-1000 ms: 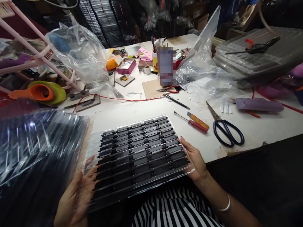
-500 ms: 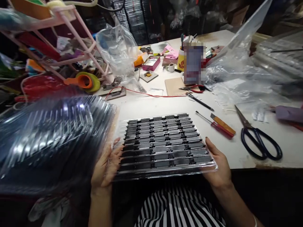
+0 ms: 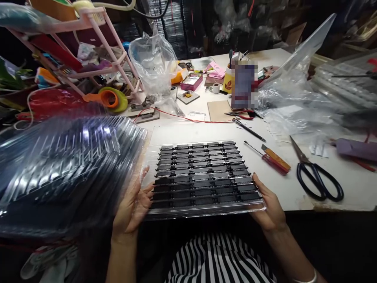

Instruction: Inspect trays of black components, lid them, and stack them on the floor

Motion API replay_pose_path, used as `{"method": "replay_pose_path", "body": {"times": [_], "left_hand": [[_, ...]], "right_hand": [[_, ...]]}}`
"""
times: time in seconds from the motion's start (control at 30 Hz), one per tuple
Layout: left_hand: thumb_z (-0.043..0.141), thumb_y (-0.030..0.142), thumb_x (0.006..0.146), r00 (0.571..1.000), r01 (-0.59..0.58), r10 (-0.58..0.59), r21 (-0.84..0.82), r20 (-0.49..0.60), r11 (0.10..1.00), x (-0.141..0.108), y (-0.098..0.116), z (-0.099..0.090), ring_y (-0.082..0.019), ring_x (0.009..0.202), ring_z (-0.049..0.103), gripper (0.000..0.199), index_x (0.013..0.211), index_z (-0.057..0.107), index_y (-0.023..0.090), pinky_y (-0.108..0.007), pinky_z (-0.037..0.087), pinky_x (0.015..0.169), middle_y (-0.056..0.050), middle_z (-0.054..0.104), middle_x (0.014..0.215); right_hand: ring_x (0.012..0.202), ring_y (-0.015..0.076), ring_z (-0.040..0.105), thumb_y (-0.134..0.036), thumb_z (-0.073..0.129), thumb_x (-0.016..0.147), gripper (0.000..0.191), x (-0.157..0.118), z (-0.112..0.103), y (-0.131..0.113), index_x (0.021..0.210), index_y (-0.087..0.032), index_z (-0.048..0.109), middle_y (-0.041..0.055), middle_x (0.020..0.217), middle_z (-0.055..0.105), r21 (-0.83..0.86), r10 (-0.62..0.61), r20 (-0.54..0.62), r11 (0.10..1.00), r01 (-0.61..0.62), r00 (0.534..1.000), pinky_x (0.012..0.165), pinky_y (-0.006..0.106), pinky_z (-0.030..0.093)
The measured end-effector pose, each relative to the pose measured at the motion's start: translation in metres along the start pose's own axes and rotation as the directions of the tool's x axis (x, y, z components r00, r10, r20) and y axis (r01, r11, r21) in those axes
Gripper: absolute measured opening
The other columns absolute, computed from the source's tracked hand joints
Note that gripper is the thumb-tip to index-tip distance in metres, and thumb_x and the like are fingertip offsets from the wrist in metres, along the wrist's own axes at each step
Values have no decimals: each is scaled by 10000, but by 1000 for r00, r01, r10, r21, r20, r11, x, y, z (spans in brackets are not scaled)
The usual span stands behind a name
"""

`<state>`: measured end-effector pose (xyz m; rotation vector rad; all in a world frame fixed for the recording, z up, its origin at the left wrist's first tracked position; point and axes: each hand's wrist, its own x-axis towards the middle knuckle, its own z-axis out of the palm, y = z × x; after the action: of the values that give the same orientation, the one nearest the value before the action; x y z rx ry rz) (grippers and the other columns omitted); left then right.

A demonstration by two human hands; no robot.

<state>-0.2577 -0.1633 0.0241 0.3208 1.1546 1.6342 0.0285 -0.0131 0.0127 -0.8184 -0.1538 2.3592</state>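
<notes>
View's swung left this past second, grip unchanged. My left hand (image 3: 131, 210) and right hand (image 3: 271, 207) clamp opposite sides of the clear tray (image 3: 206, 214) of black parts (image 3: 202, 169). Just steadying, I'd judge.

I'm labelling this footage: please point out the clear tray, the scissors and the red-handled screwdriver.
Clear tray (image 3: 212, 211), head view: its near rim.
Scissors (image 3: 306, 160), head view: where blades meet handles.
Red-handled screwdriver (image 3: 274, 164), head view: middle of the handle.

Tray (image 3: 203, 175) more level in view
</notes>
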Motion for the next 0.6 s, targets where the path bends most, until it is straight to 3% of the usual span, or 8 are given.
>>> {"method": "replay_pose_path", "body": {"times": [0.33,0.47,0.6], "left_hand": [[547,185,857,1000,-11,11,4,-10,1000,2,0,-1,-265,938,684,575,1409,400,246,-425,550,836,-104,722,991],[494,214,887,998,61,-61,5,-17,998,4,1,-7,-258,950,682,530,1402,405,298,-424,548,845,-74,727,1010],[444,209,902,993,96,-95,2,-76,995,4,3,-3,-255,966,678,502,1394,416,307,-430,536,870,-61,732,1006]], "right_hand": [[1031,222,653,-345,501,915,269,1,2,1,996,-183,700,62,1034,725,-6,-47,79,999,48,996,999,435,451],[1025,209,651,-326,525,908,237,0,-1,2,984,-193,704,50,1042,721,32,-102,131,995,98,986,995,409,449],[1017,194,650,-353,520,919,279,0,-5,3,1086,-190,673,52,1057,714,-1,-96,175,995,98,980,1000,394,435]]}}
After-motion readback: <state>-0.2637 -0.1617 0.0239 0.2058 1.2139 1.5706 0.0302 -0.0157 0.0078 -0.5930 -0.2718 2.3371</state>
